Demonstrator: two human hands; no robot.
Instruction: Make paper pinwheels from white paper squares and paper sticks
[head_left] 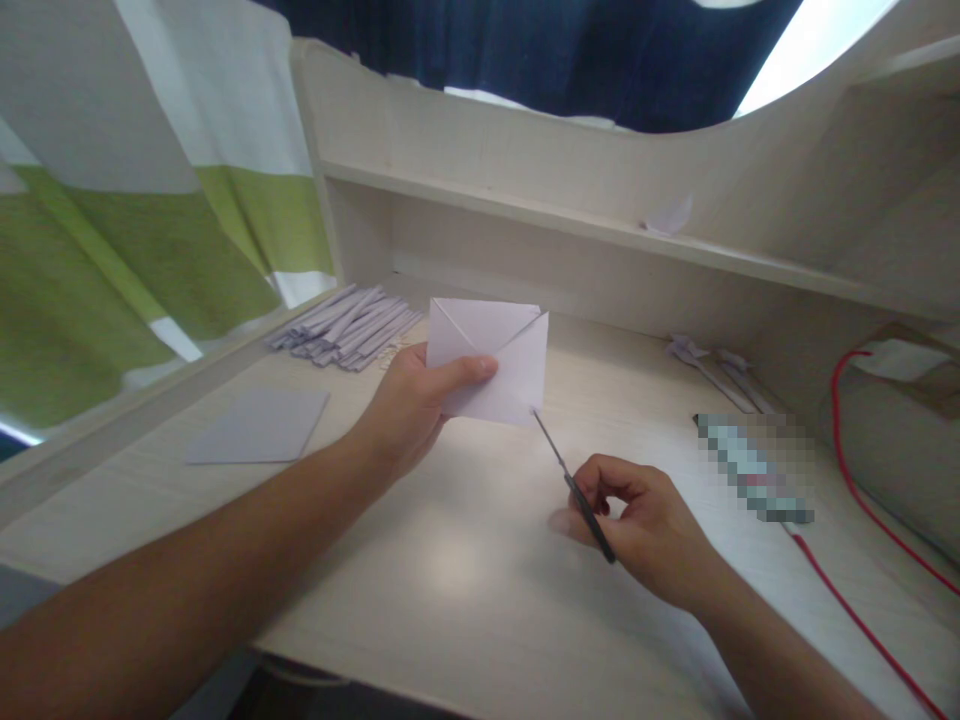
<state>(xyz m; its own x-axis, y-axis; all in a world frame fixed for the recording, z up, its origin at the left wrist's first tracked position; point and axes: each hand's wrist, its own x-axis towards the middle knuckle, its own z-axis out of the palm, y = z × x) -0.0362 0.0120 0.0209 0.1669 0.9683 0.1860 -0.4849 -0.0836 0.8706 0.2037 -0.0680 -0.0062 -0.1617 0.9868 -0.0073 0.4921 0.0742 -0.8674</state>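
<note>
My left hand [411, 405] holds a folded white paper [495, 360] up above the pale wooden desk [420, 560], thumb across its lower left part. The paper shows diagonal fold flaps meeting near its middle. My right hand [637, 525] grips a pair of small scissors [571, 482] by the dark handles. The thin blades point up and left, and their tip touches the paper's lower right edge.
A flat grey-white paper sheet [259, 428] lies at the left of the desk. A pile of folded paper strips [349, 325] sits at the back left. More folded pieces [712, 365] lie at the back right, near a blurred object [754, 468] and a red cable [847, 470]. A shelf [600, 235] runs behind.
</note>
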